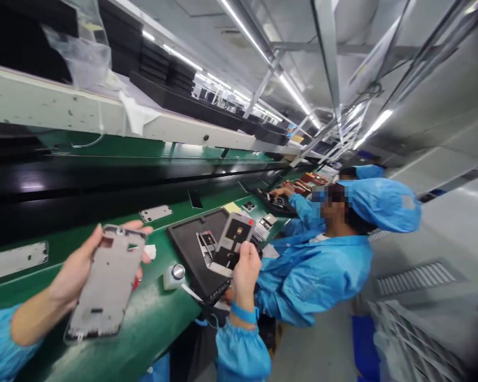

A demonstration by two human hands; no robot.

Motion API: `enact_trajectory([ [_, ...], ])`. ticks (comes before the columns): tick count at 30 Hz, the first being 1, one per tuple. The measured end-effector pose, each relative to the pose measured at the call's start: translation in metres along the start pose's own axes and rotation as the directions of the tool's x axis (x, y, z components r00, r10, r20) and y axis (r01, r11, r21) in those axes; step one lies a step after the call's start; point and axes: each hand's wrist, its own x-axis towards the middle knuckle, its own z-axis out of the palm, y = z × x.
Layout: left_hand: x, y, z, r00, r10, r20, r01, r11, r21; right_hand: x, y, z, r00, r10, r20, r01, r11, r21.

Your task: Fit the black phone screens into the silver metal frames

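My left hand [74, 268] grips a grey phone frame [108, 281] by its edges, its flat inner face with small cutouts turned up. In my right hand [246, 270] is a phone screen assembly [233, 241], pinched at its lower right side. That part has a pale border, a dark back and a red sticker near the top corner. It hangs above a black foam tray [187, 244], where another similar screen piece [205, 246] lies. Between my hands, a small white bottle with a metal cap [177, 276] stands on the green bench [159, 318].
More phone frames [156, 213] [18, 261] lie along the bench's back. A dark phone-sized panel [195, 199] rests beyond the tray. To the right, a co-worker in a blue smock [314, 270] works at another black tray [276, 204]. A shelf [175, 127] runs above the bench.
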Motion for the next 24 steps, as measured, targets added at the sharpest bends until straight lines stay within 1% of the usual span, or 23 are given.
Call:
enact_trajectory([
  [1,-0.011,-0.011,0.004,0.991,-0.049,0.122,0.05,0.999,-0.004,-0.02,-0.02,0.006,1.0,0.001,-0.004,-0.001,0.999,0.05],
  [2,-0.02,-0.021,0.006,0.968,-0.083,0.236,0.086,0.996,-0.002,-0.041,-0.041,0.014,1.0,-0.01,0.01,0.009,0.995,0.097],
  [3,-0.026,-0.03,0.008,0.942,-0.099,0.321,0.104,0.995,0.002,-0.061,-0.061,0.024,0.998,-0.031,0.052,0.022,0.986,0.167],
  [4,-0.031,-0.039,0.007,0.924,-0.102,0.369,0.108,0.994,0.004,-0.079,-0.08,0.034,0.996,-0.013,0.083,-0.015,0.943,0.334],
  [5,-0.034,-0.047,0.004,0.922,-0.088,0.378,0.095,0.995,0.0,-0.093,-0.097,0.042,0.996,0.008,0.093,-0.049,0.891,0.451],
  [7,-0.038,-0.058,-0.006,0.941,-0.023,0.337,0.02,1.0,0.012,-0.111,-0.124,0.054,0.996,0.019,0.088,-0.07,0.776,0.627],
  [8,-0.04,-0.062,-0.013,0.951,0.023,0.307,-0.039,0.998,0.046,-0.115,-0.133,0.056,0.997,0.006,0.078,-0.057,0.741,0.669],
  [9,-0.042,-0.065,-0.019,0.956,0.073,0.284,-0.109,0.987,0.114,-0.116,-0.141,0.057,0.998,-0.018,0.067,-0.033,0.722,0.691],
  [10,-0.044,-0.067,-0.025,0.957,0.132,0.26,-0.19,0.959,0.213,-0.115,-0.148,0.056,0.997,-0.042,0.057,-0.01,0.714,0.7],
  [11,-0.046,-0.068,-0.031,0.95,0.201,0.238,-0.273,0.905,0.328,-0.114,-0.154,0.056,0.997,-0.058,0.049,0.007,0.713,0.701],
  [12,-0.048,-0.069,-0.035,0.936,0.276,0.22,-0.348,0.827,0.442,-0.112,-0.16,0.055,0.997,-0.062,0.041,0.015,0.712,0.702],
  [13,-0.048,-0.07,-0.038,0.911,0.349,0.221,-0.413,0.734,0.539,-0.11,-0.166,0.056,0.998,-0.05,0.027,0.016,0.708,0.706],
  [14,-0.048,-0.071,-0.04,0.876,0.415,0.248,-0.474,0.64,0.605,-0.109,-0.172,0.058,1.0,-0.028,0.006,0.015,0.696,0.717],
  [15,-0.047,-0.071,-0.041,0.832,0.471,0.293,-0.538,0.553,0.636,-0.108,-0.178,0.06,1.0,0.001,-0.014,0.01,0.678,0.735],
  [17,-0.043,-0.071,-0.043,0.738,0.539,0.405,-0.649,0.405,0.643,-0.106,-0.189,0.066,0.997,0.06,-0.052,0.002,0.635,0.772],
  [18,-0.039,-0.071,-0.045,0.699,0.555,0.451,-0.687,0.343,0.641,-0.105,-0.193,0.069,0.994,0.085,-0.067,0.0,0.618,0.786],
  [19,-0.036,-0.07,-0.046,0.676,0.559,0.48,-0.703,0.297,0.646,-0.103,-0.197,0.072,0.992,0.103,-0.074,-0.004,0.608,0.794],
  [21,-0.03,-0.066,-0.05,0.666,0.543,0.511,-0.71,0.254,0.657,-0.099,-0.199,0.076,0.992,0.109,-0.067,-0.011,0.593,0.805],
  [22,-0.027,-0.063,-0.053,0.664,0.54,0.518,-0.715,0.253,0.652,-0.097,-0.198,0.077,0.994,0.095,-0.053,-0.012,0.578,0.816],
  [24,-0.022,-0.054,-0.059,0.644,0.569,0.511,-0.735,0.275,0.62,-0.095,-0.19,0.079,0.999,0.045,-0.008,-0.018,0.541,0.841],
])
